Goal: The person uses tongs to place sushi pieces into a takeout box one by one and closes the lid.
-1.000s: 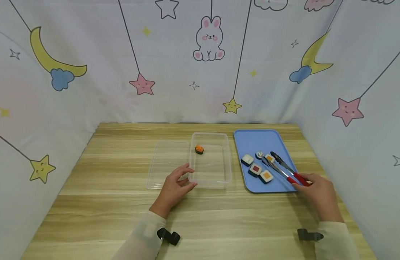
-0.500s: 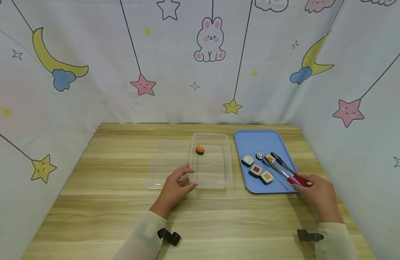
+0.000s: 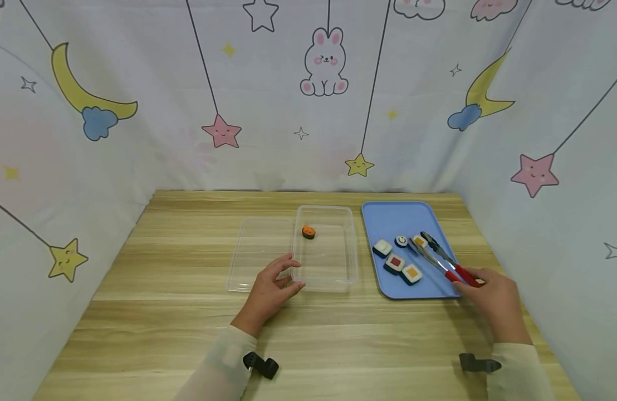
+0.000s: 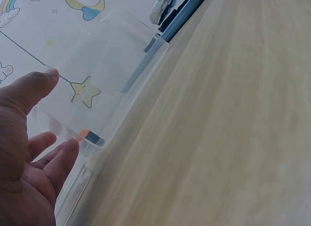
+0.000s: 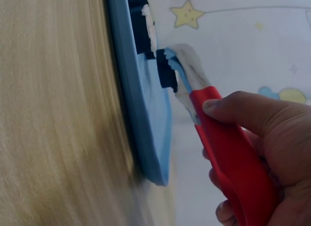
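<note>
My right hand holds a pair of red-handled metal tongs over the blue tray. The spread tong tips lie on either side of a sushi roll with a yellow centre; I cannot tell if they touch it. In the right wrist view, thumb and fingers wrap the red handles. My left hand rests at the near left corner of a clear plastic box, thumb and fingers apart. Inside the box sits one orange-topped sushi.
More sushi pieces lie on the tray: a small round roll, a white-topped one, a red-centred one and another yellow-centred one. A clear lid lies left of the box. A patterned curtain surrounds the wooden table.
The tongs have shifted slightly right, so their tips now stand around the far yellow-centred roll. My left hand and the box have stayed in place.
</note>
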